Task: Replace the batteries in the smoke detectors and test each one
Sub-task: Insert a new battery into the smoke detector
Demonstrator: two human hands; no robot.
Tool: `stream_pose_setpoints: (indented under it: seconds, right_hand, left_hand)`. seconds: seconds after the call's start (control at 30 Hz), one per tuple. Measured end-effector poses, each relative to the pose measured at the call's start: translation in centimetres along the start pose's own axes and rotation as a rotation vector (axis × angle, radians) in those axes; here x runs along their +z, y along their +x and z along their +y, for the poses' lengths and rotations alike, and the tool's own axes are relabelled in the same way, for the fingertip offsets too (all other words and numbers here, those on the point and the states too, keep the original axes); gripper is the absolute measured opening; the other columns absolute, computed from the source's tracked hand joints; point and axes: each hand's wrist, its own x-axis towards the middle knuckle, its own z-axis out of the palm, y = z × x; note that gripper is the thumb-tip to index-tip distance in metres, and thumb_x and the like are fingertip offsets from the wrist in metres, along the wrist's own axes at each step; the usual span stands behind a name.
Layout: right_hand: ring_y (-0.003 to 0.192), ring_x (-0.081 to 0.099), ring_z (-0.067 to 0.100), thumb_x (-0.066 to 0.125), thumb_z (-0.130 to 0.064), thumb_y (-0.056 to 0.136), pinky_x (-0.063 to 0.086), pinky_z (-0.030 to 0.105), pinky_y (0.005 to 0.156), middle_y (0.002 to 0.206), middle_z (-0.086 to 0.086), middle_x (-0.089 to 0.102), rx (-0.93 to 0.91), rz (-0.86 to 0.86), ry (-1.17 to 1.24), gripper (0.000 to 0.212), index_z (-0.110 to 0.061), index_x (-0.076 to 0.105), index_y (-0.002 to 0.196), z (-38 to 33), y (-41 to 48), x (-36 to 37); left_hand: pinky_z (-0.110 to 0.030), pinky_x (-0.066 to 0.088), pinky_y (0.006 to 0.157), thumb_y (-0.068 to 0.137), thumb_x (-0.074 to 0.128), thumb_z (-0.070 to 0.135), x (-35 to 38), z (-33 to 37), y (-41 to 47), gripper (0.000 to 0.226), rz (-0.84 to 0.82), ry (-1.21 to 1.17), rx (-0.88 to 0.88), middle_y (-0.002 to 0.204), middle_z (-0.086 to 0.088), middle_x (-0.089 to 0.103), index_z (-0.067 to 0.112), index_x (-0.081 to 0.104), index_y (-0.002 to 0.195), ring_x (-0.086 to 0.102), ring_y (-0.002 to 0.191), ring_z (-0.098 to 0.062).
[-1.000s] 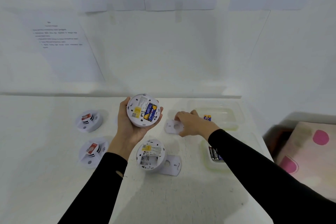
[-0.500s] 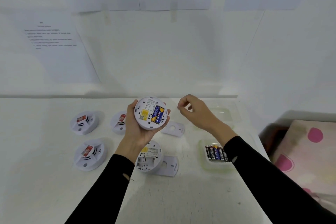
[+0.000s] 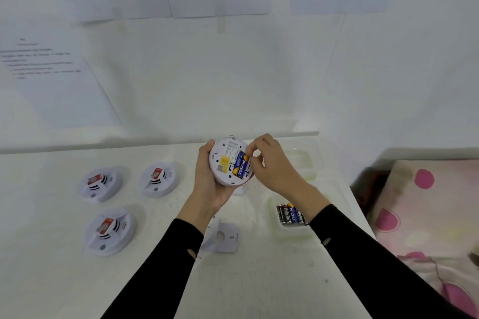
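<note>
Detector in hand: smoke detector [image 3: 229, 162] held back-up above the tabletop [image 3: 259, 280], centre; blue battery [image 3: 241, 166] seated in its bay.
Left hand [image 3: 207, 184]: wrapped around the detector rim.
Right hand [image 3: 269, 166]: fingertips pinched at the battery's far end.
Far left: three detectors [image 3: 103, 230] face-up, apparently finished.
Near centre: loose mounting plate [image 3: 224, 237].
Right: tray of batteries [image 3: 291, 213].
Remaining: close, test.
</note>
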Motion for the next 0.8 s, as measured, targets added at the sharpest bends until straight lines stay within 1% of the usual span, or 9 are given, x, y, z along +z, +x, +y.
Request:
stream_pose_setpoints:
  seconds: [0.07, 0.23, 0.27, 0.37, 0.47, 0.53, 0.6, 0.7, 0.8]
  right_hand:
    - [0.097, 0.045, 0.018, 0.047, 0.004, 0.087, 0.041, 0.022, 0.079, 0.1, 0.001, 0.044, 0.016, 0.029, -0.017, 0.017, -0.008, 0.058, 0.09, -0.1, -0.1, 0.3]
    - [0.092, 0.049, 0.018, 0.044, 0.012, 0.082, 0.044, 0.028, 0.075, 0.099, 0.003, 0.046, 0.018, 0.13, -0.063, 0.023, -0.006, 0.058, 0.087, -0.6, -0.4, 0.5]
    - [0.09, 0.049, 0.018, 0.043, 0.013, 0.081, 0.044, 0.027, 0.073, 0.098, 0.004, 0.046, 0.019, 0.14, -0.056, 0.024, -0.004, 0.058, 0.087, -0.7, -0.3, 0.5]
    - [0.08, 0.047, 0.014, 0.042, 0.016, 0.079, 0.038, 0.014, 0.065, 0.095, 0.003, 0.046, 0.042, 0.142, -0.036, 0.026, -0.005, 0.056, 0.082, -1.1, 0.0, 0.4]
    - [0.072, 0.044, 0.008, 0.04, 0.016, 0.079, 0.035, 0.014, 0.062, 0.091, 0.003, 0.045, 0.076, 0.136, 0.017, 0.028, -0.009, 0.051, 0.077, -1.5, 0.2, 0.2]
    - [0.071, 0.044, 0.005, 0.041, 0.012, 0.083, 0.037, 0.01, 0.063, 0.091, 0.002, 0.044, 0.082, 0.129, 0.055, 0.024, -0.01, 0.048, 0.077, -1.8, 0.2, -0.3]
    - [0.068, 0.044, 0.002, 0.047, 0.0, 0.089, 0.037, 0.007, 0.061, 0.09, 0.0, 0.047, 0.112, 0.097, 0.116, 0.015, -0.012, 0.048, 0.079, -2.2, 0.0, -0.9]
    - [0.065, 0.05, 0.0, 0.06, -0.015, 0.09, 0.041, 0.009, 0.058, 0.082, -0.004, 0.058, 0.12, 0.011, 0.207, 0.011, -0.017, 0.051, 0.084, -2.6, -0.5, -1.8]
    - [0.069, 0.058, 0.003, 0.066, -0.02, 0.09, 0.047, 0.014, 0.06, 0.087, 0.001, 0.066, 0.136, -0.01, 0.33, 0.012, -0.014, 0.056, 0.092, -2.7, -0.1, -2.7]
  left_hand:
    - [-0.043, 0.05, 0.087, 0.096, 0.041, 0.05, 0.5, -0.3, 0.1, 0.044, 0.013, 0.014, 0.01, 0.105, -0.011, 0.067, 0.018, 0.068, 0.108, 0.063, 0.092, -0.026]
    - [-0.04, 0.05, 0.083, 0.097, 0.038, 0.05, 0.9, -0.7, 0.3, 0.044, 0.018, 0.014, 0.034, 0.105, -0.012, 0.065, 0.018, 0.064, 0.112, 0.06, 0.095, -0.027]
    - [-0.04, 0.05, 0.084, 0.097, 0.038, 0.05, 0.9, -0.7, 0.3, 0.044, 0.018, 0.013, 0.037, 0.106, -0.012, 0.065, 0.018, 0.064, 0.113, 0.06, 0.096, -0.028]
    - [-0.038, 0.051, 0.082, 0.096, 0.04, 0.051, 1.2, -0.8, 0.3, 0.044, 0.033, 0.027, 0.051, 0.105, -0.012, 0.065, 0.017, 0.064, 0.112, 0.06, 0.095, -0.026]
    - [-0.038, 0.047, 0.079, 0.095, 0.04, 0.051, 1.3, -1.0, 0.2, 0.044, 0.035, 0.035, 0.066, 0.104, -0.011, 0.064, 0.017, 0.066, 0.109, 0.059, 0.092, -0.025]
    - [-0.036, 0.048, 0.076, 0.095, 0.04, 0.051, 1.3, -1.0, 0.2, 0.044, 0.025, 0.035, 0.07, 0.102, -0.011, 0.065, 0.018, 0.066, 0.108, 0.06, 0.088, -0.023]
    - [-0.035, 0.053, 0.074, 0.096, 0.039, 0.051, 1.2, -1.0, 0.2, 0.045, 0.023, 0.031, 0.069, 0.099, -0.009, 0.069, 0.018, 0.066, 0.108, 0.064, 0.086, -0.022]
    - [-0.038, 0.054, 0.081, 0.097, 0.04, 0.051, 1.2, -0.9, 0.4, 0.046, 0.028, -0.004, 0.06, 0.102, -0.01, 0.072, 0.018, 0.067, 0.113, 0.068, 0.092, -0.023]
    - [-0.045, 0.053, 0.09, 0.095, 0.041, 0.051, 1.2, -0.8, 0.5, 0.048, 0.023, -0.058, 0.065, 0.109, -0.014, 0.07, 0.016, 0.066, 0.117, 0.066, 0.099, -0.029]
